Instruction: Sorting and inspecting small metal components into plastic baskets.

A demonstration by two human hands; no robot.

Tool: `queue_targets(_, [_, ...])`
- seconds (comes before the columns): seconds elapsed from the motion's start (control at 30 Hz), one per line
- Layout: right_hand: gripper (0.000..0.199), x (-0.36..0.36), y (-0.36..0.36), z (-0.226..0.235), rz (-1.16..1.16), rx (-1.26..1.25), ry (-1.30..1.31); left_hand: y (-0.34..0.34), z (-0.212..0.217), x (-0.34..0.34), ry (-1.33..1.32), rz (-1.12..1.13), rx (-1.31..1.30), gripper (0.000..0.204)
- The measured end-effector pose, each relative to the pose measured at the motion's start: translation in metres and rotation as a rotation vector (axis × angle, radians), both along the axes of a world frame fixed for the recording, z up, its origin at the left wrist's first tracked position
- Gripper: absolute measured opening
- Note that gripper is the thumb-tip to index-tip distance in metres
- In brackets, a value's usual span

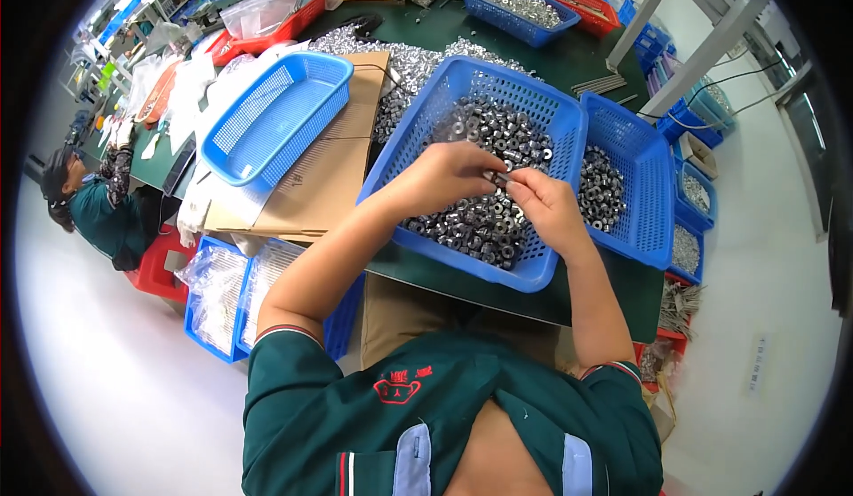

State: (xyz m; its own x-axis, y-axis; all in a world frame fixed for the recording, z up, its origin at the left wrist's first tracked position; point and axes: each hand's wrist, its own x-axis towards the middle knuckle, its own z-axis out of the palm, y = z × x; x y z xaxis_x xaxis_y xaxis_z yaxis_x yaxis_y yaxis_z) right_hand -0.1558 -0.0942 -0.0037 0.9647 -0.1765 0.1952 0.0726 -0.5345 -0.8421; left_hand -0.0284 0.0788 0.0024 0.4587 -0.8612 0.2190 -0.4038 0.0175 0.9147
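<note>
Both my hands meet over a blue perforated basket [555, 269] that holds a heap of small metal ring-shaped parts [475, 230]. My left hand [453, 174] is closed, its thumb and fingers pinching a small metal piece [500, 179]. From the other side my right hand [544, 201] pinches at the same spot, fingertips nearly touching those of the left. The piece is mostly covered by the fingers, so its exact shape cannot be made out. To the right stands a second blue basket [649, 221] with more of the dark metal parts [601, 185].
A light-blue basket [280, 123] rests on cardboard [333, 181] at left. Shiny metal parts [413, 65] lie heaped behind. Farther back are a blue basket [484, 12] and red tray [609, 21]. A metal frame post [702, 43] rises at right. Another person [107, 194] sits far left.
</note>
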Motion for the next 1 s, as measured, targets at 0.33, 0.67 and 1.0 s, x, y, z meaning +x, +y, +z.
queue_targets(0.33, [0.012,0.001,0.005,0.004,0.085,-0.300,-0.039,0.011,0.009,-0.004,-0.132,0.008,0.167,0.021])
queue_targets(0.67, [0.011,-0.013,0.027,0.009,-0.021,-0.306,-0.162,0.019,0.014,-0.003,0.087,-0.046,0.104,0.023])
queue_targets(1.0, [0.023,-0.028,0.039,0.022,-0.079,0.620,0.460,0.024,0.006,-0.003,-0.132,-0.127,-0.127,0.028])
